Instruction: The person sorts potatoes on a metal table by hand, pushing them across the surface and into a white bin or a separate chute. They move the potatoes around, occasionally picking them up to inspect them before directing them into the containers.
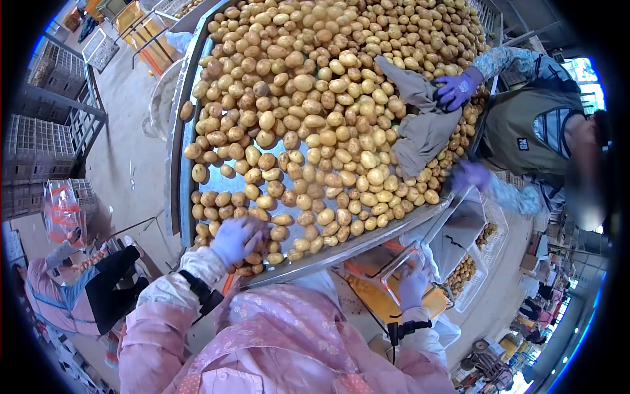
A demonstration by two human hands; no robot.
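Observation:
Small yellow-brown potatoes are heaped over a metal sorting table. My left hand, in a purple glove, lies over potatoes at the near left corner. Its fingers stretch out to the right and are slightly blurred. My right hand, gloved alike, is below the table edge, its fingers curled at white plastic film on the rim of a container with a yellow lining. The fingertips are partly hidden there.
Across the table on the right, a person in purple gloves has one hand on a grey-brown cloth. White crates with potatoes stand below. Another person sits at left near stacked crates.

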